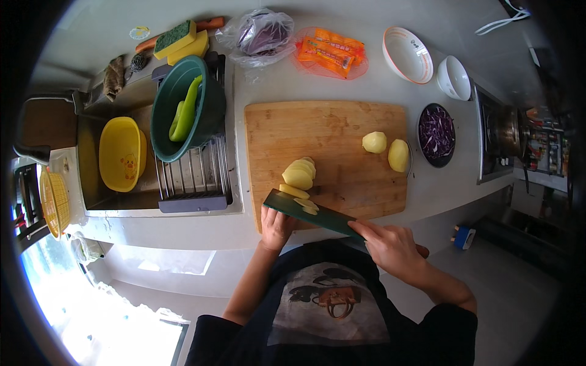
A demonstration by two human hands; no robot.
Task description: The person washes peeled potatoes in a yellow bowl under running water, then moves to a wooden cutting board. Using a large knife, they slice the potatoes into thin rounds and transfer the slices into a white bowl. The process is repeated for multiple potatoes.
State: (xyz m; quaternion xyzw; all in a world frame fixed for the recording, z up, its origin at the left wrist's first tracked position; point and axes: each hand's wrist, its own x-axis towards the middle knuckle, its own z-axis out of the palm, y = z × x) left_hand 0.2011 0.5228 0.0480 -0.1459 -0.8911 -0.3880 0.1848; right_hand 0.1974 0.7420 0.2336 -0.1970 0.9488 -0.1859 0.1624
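Note:
My right hand (394,249) grips the wooden handle of a cleaver (320,216), its index finger along the dark green blade. Thin potato slices (307,206) cling to the blade face. My left hand (276,228) is at the blade's far end, over the near edge of the wooden cutting board (334,132); its fingertips are partly hidden behind the blade. Just beyond the blade lies a fanned stack of potato slices (298,174), with a thicker cut piece (294,191) beside it. Two peeled potatoes, one smaller (374,142) and one longer (398,155), rest at the board's right side.
Left is a sink (98,203) with a yellow basin (122,160); a green basin (158,132) holding green peppers sits on its rack. Behind the board are bagged purple cabbage (265,34) and orange packets (327,52). Rightward stand two bowls (407,55), shredded cabbage (436,130) and a stove (494,155).

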